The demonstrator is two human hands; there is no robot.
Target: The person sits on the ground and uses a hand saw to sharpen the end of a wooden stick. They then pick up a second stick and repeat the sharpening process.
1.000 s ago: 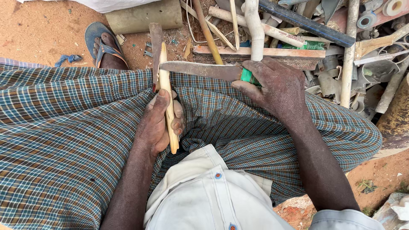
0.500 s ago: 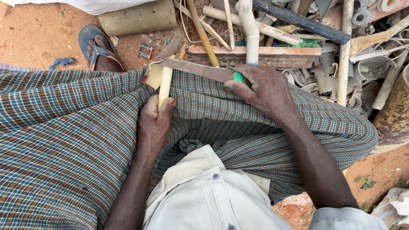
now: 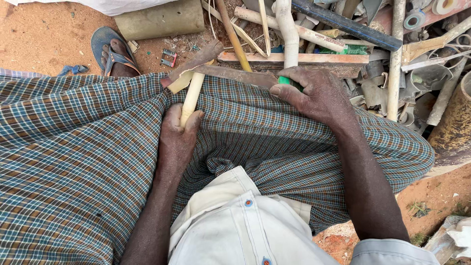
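Clamped left grip [image 3: 176, 140] around pale wooden stick [image 3: 190, 100], stick now pulled lower over checked cloth lap [image 3: 73, 162], top end at blade. Right grip [image 3: 319, 93] wrapped tight on green handle [image 3: 284, 80] of rusty machete [image 3: 221, 73], blade swung closer across stick tip since a second ago; likely mid shaving stroke. Beyond: sandalled foot [image 3: 114, 51], pile of pipes [image 3: 343, 24], red soil.

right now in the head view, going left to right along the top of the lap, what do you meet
blue sandal → left hand holding the pale wooden stick → rusty blade lying across the stick → right hand closed on the green handle → pile of pipes and scrap
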